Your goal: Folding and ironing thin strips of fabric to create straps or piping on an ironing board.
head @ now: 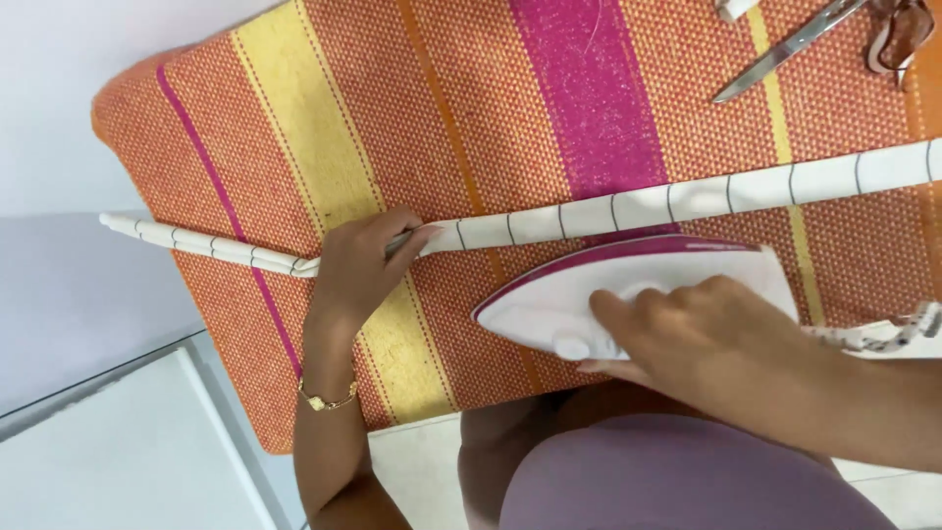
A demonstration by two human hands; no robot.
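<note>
Striped orange pad (412,108), ironing in hand.
Your left hand (358,265) pinches the striped fabric strip (628,208); right hand (721,339), fingers wrapped, grips the white iron (549,304).

No packages, labels, signs or screens show anywhere in view.

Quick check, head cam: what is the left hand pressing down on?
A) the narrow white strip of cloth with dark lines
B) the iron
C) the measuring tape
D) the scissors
A: the left hand pins the strip of cloth flat on the striped pad, while the right hand rests on the iron; the scissors lie untouched at the top.
</note>
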